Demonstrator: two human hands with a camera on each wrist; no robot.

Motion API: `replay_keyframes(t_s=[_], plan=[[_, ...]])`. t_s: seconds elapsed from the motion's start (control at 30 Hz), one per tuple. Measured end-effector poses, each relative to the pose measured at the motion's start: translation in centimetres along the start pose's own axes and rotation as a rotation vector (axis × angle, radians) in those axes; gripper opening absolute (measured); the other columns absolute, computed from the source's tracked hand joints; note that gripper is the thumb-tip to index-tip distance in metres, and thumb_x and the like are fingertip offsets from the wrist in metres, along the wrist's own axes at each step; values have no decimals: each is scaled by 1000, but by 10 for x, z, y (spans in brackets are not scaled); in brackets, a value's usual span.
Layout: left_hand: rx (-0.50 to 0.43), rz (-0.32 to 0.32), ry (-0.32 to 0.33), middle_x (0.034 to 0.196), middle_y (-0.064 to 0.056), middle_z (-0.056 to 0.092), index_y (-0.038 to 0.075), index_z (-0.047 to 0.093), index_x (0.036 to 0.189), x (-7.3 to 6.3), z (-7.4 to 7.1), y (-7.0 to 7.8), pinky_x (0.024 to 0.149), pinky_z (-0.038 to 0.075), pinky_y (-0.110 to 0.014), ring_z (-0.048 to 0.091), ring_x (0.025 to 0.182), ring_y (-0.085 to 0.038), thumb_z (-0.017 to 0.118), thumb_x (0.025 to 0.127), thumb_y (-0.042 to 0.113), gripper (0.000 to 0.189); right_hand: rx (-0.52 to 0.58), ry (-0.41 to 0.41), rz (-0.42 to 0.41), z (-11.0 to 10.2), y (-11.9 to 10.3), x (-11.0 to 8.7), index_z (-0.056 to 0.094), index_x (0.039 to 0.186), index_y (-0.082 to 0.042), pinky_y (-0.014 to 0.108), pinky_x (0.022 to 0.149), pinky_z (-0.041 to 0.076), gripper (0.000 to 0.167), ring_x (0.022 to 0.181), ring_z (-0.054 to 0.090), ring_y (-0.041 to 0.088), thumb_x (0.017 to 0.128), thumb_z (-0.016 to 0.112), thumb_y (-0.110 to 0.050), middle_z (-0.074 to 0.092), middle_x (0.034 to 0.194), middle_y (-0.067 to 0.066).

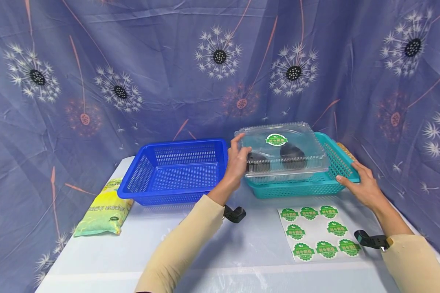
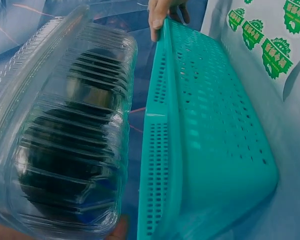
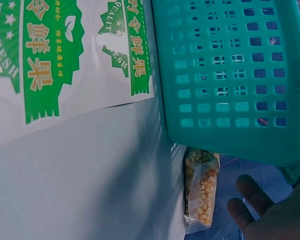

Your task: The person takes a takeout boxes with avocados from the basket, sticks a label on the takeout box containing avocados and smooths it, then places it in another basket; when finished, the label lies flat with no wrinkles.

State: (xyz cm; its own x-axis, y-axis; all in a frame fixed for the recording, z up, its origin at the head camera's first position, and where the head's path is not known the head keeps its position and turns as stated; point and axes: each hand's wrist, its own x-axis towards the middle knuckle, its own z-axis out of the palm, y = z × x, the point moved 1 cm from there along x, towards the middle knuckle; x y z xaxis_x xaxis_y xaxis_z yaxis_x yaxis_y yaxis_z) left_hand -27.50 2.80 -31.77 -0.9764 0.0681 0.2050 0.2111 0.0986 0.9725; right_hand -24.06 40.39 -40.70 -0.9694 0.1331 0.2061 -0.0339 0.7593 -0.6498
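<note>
My left hand grips the left end of a clear plastic clamshell box. A round green and white sticker is on its lid, and two dark rounded things show through its wall. The box is tilted over a teal perforated basket, and a gap shows between them in the left wrist view. At the basket's right end, my right hand holds the rim at the corner, thumb toward the near side. Part of its fingers is hidden by the basket.
A blue perforated basket stands left of the teal one. Beyond it lies a yellow-green printed bag. A sheet of green stickers lies in front of the teal basket. A clear bag of yellowish kernels is beyond the basket's right side.
</note>
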Motion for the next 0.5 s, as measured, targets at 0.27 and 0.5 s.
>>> replay_keyframes(t_s=[0.27, 0.5], plan=[[19, -29, 23, 134, -14, 37, 33, 37, 140, 12, 25, -3, 103, 34, -47, 43, 119, -27, 44, 89, 25, 52, -4, 6, 19, 2, -1, 0, 7, 151, -1, 76, 97, 11, 87, 134, 2, 62, 92, 52, -47, -3, 155, 29], [48, -11, 31, 133, -14, 37, 31, 37, 140, 18, 44, -8, 94, 38, -45, 45, 109, -28, 41, 91, 24, 50, -6, 5, 21, 0, -2, -1, 6, 151, -2, 77, 97, 9, 87, 133, 0, 64, 92, 52, -47, -3, 155, 28]])
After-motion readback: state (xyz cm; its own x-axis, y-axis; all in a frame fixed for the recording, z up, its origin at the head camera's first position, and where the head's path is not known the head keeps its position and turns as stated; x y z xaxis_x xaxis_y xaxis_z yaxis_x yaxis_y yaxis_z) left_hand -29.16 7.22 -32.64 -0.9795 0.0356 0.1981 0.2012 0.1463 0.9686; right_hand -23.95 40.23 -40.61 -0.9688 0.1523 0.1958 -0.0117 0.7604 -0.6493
